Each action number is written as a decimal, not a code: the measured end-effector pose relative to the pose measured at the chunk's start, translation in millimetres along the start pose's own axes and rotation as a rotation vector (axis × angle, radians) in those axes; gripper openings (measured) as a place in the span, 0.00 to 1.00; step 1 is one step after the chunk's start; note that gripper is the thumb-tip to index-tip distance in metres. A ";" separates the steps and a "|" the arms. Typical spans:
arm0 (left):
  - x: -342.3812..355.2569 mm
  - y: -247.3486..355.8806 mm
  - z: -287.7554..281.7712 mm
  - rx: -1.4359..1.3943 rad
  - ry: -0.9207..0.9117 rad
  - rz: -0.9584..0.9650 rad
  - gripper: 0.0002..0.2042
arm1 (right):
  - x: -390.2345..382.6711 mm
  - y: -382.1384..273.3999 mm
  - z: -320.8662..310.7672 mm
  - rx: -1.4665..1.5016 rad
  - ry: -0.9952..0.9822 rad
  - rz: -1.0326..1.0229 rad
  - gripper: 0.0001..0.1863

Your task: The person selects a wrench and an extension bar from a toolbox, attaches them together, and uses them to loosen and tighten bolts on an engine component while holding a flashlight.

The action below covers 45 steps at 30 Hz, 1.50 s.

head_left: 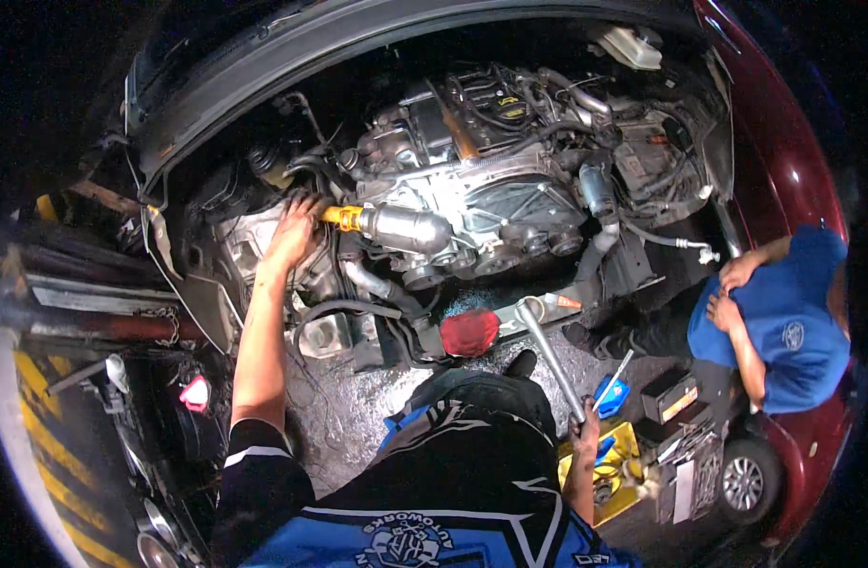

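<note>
In the open engine bay, my left hand (301, 227) grips the yellow cylindrical tool (341, 217) at the bay's left. Its far end lies against a silver cylindrical part (405, 227); I cannot tell whether they are joined. My right hand (585, 431) is closed on a long metal bar (547, 350), low at the right, angled up toward the bay's front edge. A thin metal rod (616, 377) shows just beside it. The engine's dark front cover (524, 208) is right of the yellow tool. A red cloth (469, 331) sits on the bay's front edge, between my hands.
A co-worker in blue (784, 331) stands at the right by the maroon fender (775, 133), hands together. A yellow bin (614, 478), black box (666, 398), socket set (694, 473) and wheel (746, 483) are at the lower right. Metal equipment (121, 407) stands at the left.
</note>
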<state>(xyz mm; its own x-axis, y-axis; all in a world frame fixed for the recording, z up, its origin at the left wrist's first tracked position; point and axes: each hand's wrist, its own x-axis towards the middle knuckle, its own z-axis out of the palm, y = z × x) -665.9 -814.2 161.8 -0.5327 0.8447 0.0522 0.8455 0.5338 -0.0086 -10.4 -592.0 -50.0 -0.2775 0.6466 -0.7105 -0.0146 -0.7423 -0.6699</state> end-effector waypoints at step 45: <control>126.7 91.3 -6.6 -0.492 0.521 -0.445 0.19 | -39.8 59.9 -41.6 0.236 0.163 -0.059 0.15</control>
<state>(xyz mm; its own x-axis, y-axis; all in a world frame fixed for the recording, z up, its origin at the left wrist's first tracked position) -655.9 -658.7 174.2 -0.8377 0.3690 0.4025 0.5437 0.6325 0.5517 39.7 -654.9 -70.8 -0.1119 0.6951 -0.7101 -0.2548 -0.7108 -0.6556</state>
